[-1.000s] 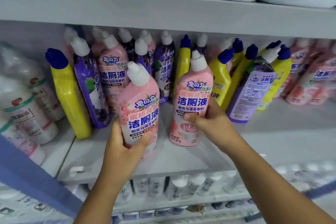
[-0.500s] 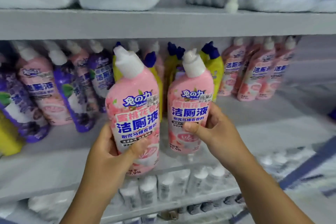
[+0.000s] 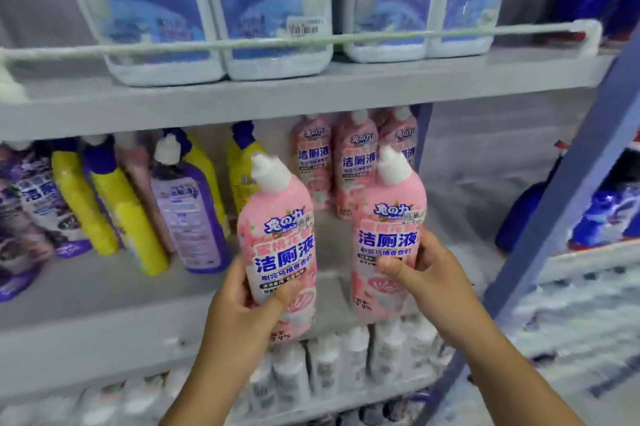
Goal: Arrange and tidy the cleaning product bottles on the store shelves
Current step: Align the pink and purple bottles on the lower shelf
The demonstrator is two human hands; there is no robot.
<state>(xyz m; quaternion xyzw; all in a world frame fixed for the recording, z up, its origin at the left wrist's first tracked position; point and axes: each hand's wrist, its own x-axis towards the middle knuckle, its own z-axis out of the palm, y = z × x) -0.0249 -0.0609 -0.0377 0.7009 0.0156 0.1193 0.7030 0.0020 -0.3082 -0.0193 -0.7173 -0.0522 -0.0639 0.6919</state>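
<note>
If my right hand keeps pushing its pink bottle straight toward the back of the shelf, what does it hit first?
Probably the row of pink bottles at the back, right behind the pink bottle in your right hand. The gap between them is hard to judge.

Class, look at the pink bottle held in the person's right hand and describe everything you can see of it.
The right pink bottle looks like glossy plastic, with a white angled nozzle cap, closed, and a label of blue Chinese characters over a peach design. It is roughly upright, leaning slightly left, in front of the middle shelf; whether its base rests there is unclear. The right hand grips its lower half, thumb across the label. It stands apart from the left-hand bottle.
</note>
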